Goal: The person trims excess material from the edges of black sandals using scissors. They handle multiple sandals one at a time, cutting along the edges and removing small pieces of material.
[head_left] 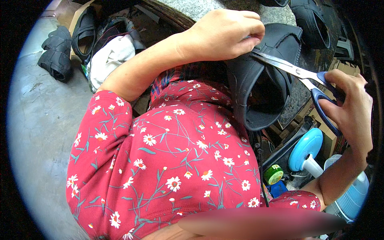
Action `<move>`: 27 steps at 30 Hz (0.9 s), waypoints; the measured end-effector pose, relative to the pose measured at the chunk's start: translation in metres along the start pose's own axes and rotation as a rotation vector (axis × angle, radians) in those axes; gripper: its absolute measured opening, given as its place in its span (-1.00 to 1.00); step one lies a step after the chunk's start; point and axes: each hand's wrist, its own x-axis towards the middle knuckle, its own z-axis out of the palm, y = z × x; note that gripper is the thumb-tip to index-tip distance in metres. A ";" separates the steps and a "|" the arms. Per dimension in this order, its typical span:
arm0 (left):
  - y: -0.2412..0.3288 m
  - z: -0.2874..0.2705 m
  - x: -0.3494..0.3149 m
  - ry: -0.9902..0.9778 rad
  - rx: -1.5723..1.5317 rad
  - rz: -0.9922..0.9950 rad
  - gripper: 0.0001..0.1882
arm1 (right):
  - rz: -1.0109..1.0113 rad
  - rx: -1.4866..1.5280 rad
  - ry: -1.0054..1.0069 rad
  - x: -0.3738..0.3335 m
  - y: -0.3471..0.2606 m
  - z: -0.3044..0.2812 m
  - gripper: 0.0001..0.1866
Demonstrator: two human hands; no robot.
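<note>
A black leather shoe (244, 92) sits in front of me, its opening toward me and stitching along its upper. Over its far part, my left hand (226, 34) is closed in a pinch; whatever its fingertips grip is too small or hidden to name. My right hand (350, 102) holds a pair of scissors (298, 72) by the dark blue handles, thumb and fingers in the loops. The blades point left across the shoe. Their tips lie right by my left fingertips, and the handles are spread apart.
Several black shoes (56, 60) stand on the grey floor (44, 132) at left, beside a white cloth (110, 60). Another black shoe (308, 24) lies at the far right. A stone slab (184, 8) is beyond. Lower right are a blue disc (300, 154), a green spool (273, 175) and a fan (352, 196).
</note>
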 end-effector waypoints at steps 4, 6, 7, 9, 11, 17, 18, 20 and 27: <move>0.001 -0.004 -0.005 -0.040 -0.043 -0.050 -0.81 | -0.190 0.123 0.065 0.004 0.035 0.008 -0.31; 0.002 -0.003 -0.006 -0.043 -0.019 -0.028 -0.80 | -0.196 0.147 0.040 0.004 0.046 0.012 -0.29; 0.002 -0.002 -0.006 -0.044 -0.004 -0.015 -0.80 | -0.198 0.158 0.028 0.004 0.049 0.013 -0.28; 0.001 -0.001 -0.005 -0.076 0.040 0.023 -0.86 | -0.143 0.141 0.038 0.004 0.049 0.015 -0.29; 0.000 0.001 -0.004 -0.072 0.041 0.057 -0.88 | -0.117 0.122 0.050 0.005 0.047 0.015 -0.30; 0.004 0.007 0.000 0.051 0.133 0.178 -0.88 | -0.230 0.105 0.049 0.013 0.059 0.017 -0.35; 0.004 0.006 0.000 0.052 0.126 0.139 -0.87 | -0.261 0.090 0.048 0.016 0.060 0.015 -0.35; 0.004 0.002 -0.001 0.052 0.110 0.058 -0.86 | -0.307 0.042 0.059 0.019 0.055 0.010 -0.35; 0.012 -0.007 -0.013 -0.103 -0.002 0.051 -0.80 | -0.349 -0.005 -0.027 0.026 0.019 -0.034 -0.53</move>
